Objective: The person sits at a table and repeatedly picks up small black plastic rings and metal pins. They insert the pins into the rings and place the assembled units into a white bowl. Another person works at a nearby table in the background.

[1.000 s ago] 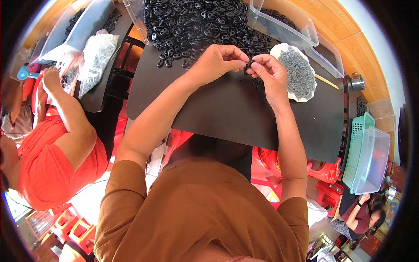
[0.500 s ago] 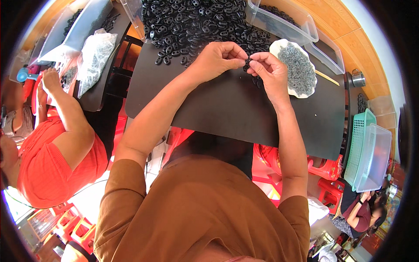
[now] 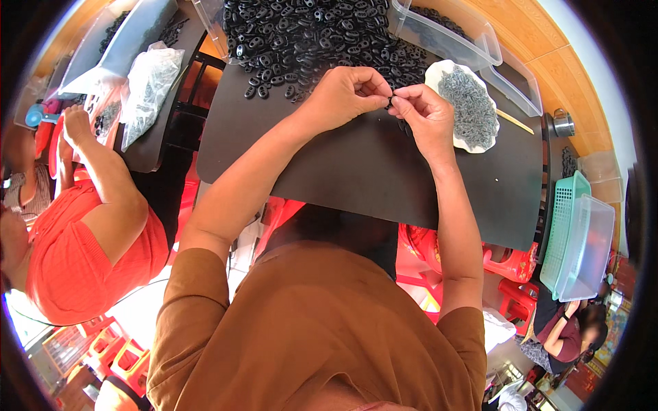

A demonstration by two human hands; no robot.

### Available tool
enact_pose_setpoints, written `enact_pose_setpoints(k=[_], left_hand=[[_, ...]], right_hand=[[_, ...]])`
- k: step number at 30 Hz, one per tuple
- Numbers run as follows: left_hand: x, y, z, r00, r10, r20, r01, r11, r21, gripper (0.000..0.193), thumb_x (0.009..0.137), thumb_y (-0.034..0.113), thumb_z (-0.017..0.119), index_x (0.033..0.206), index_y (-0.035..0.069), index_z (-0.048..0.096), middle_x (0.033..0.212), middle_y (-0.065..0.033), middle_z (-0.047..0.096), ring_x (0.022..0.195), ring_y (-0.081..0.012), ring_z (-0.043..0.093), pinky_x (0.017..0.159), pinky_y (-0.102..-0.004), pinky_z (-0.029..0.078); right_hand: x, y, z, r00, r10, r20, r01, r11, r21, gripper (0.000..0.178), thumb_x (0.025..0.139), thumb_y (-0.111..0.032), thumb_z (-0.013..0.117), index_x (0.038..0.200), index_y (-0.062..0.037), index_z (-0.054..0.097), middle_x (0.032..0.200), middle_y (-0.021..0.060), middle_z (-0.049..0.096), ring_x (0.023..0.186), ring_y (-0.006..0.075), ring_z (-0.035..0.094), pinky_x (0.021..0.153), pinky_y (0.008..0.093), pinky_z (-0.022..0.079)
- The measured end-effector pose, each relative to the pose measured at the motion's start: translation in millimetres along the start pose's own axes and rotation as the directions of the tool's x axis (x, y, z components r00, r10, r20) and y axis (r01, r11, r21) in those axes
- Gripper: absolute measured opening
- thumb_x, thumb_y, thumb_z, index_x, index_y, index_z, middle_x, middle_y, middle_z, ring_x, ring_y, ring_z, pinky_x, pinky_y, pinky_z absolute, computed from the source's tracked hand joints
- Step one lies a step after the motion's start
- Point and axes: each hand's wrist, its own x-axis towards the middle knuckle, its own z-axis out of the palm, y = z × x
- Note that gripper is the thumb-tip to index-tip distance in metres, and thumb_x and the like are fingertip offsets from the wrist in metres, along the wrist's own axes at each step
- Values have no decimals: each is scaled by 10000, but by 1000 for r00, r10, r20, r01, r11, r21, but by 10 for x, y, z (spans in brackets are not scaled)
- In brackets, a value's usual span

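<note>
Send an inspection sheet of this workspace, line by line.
Surface: dark, smooth-looking tabletop, one tiny white speck toward its right.
Job's things: heap of glossy black oval two-holed pieces, some loose at its edge; small translucent grey pieces in a white scalloped dish.
Clutter: clear plastic bins at the far right; thin pale stick by the dish.
Hands: left hand and right hand meet, fingertips pinching a small black piece, mostly hidden.
Cables: thin dark cable-like line low at left.
Surroundings: person in red top at left; red plastic stools; mint-green plastic basket.
</note>
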Motion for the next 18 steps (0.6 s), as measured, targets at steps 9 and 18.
enact_pose_setpoints(k=[9, 18], left_hand=[[6, 35, -23, 999, -39, 7, 39, 999, -30, 90, 884, 44, 689, 971, 27, 683, 854, 21, 674, 777, -29, 604, 704, -198, 489], [15, -18, -3, 1000, 19, 1, -19, 994, -109, 141, 895, 51, 689, 1028, 26, 653, 913, 10, 672, 833, -42, 618, 754, -204, 500]], right_hand=[[30, -42, -31, 999, 33, 18, -35, 993, 115, 95, 932, -56, 665, 1011, -4, 674, 888, 53, 700, 771, 125, 689, 690, 237, 544], [30, -30, -35, 999, 27, 20, -29, 991, 134, 108, 935, -62, 665, 1024, -3, 672, 895, 52, 697, 785, 129, 692, 693, 235, 540]])
